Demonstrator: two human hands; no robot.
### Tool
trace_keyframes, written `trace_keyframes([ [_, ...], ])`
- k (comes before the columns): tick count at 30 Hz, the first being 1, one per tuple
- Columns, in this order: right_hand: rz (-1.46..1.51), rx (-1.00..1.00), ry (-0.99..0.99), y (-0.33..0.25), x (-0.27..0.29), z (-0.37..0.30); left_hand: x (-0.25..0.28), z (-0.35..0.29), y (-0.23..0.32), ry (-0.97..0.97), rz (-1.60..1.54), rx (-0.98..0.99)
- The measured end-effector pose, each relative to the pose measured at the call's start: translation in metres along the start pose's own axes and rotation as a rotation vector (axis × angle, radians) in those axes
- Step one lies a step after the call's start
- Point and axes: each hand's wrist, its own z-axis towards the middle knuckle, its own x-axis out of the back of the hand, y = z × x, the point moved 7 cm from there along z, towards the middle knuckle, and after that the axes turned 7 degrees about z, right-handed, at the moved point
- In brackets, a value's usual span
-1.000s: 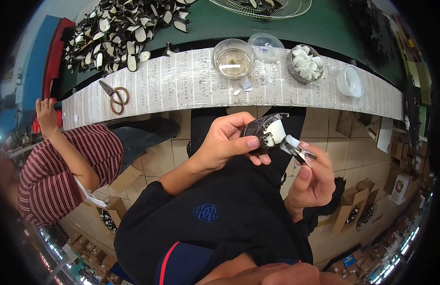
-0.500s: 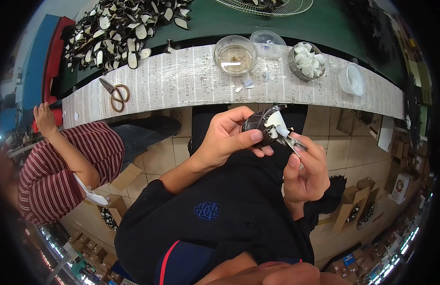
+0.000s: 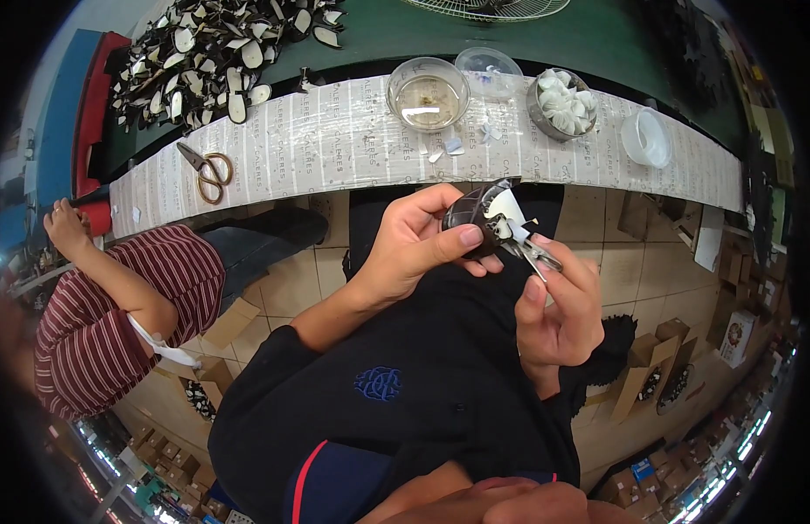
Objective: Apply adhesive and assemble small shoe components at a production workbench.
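Note:
My left hand (image 3: 422,231) grips a dark brown shoe upper (image 3: 464,210) with crossing straps. Its thumb presses the near side, and the other fingers curl behind and beneath. A white lining (image 3: 504,208) shows at the upper's right end, beside a ragged black-and-white edge. My right hand (image 3: 562,306) pinches a small two-armed metal tool, like small pliers or snips (image 3: 536,255), between thumb and fingers. Its tip meets a small white piece (image 3: 519,232) at the lining's lower edge; whether the jaws are closed on it is unclear.
A paper-covered bench edge (image 3: 335,166) runs ahead, bearing scissors (image 3: 211,177), a bowl of liquid (image 3: 429,113), a tin of white bundles (image 3: 562,105) and a plastic cup (image 3: 647,137). Shoe uppers (image 3: 213,61) are heaped far left. A person in a striped shirt (image 3: 134,306) sits left.
The view has shifted slightly. My hands keep their grips, and the white piece by the tool tip sits a little differently against the lining. The neighbouring person's hand has moved slightly nearer.

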Motion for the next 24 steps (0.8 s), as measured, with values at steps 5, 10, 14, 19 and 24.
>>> trace_keyframes([
  [5,-0.027,-0.009,0.006,0.001,0.0,0.0,0.002,-0.001,0.0,0.011,0.007,-0.013],
  [10,-0.121,-0.043,0.059,0.007,0.008,-0.003,0.002,-0.001,0.0,0.018,0.006,-0.015],
  [14,-0.141,-0.043,0.082,0.008,0.012,-0.004,0.002,-0.001,-0.001,0.032,-0.006,-0.004],
  [19,-0.035,-0.039,0.037,0.005,0.007,-0.002,0.002,-0.001,-0.003,0.034,-0.013,0.001],
  [24,-0.109,-0.047,0.095,0.011,0.01,-0.004,0.002,-0.002,-0.002,0.037,-0.007,-0.004],
])
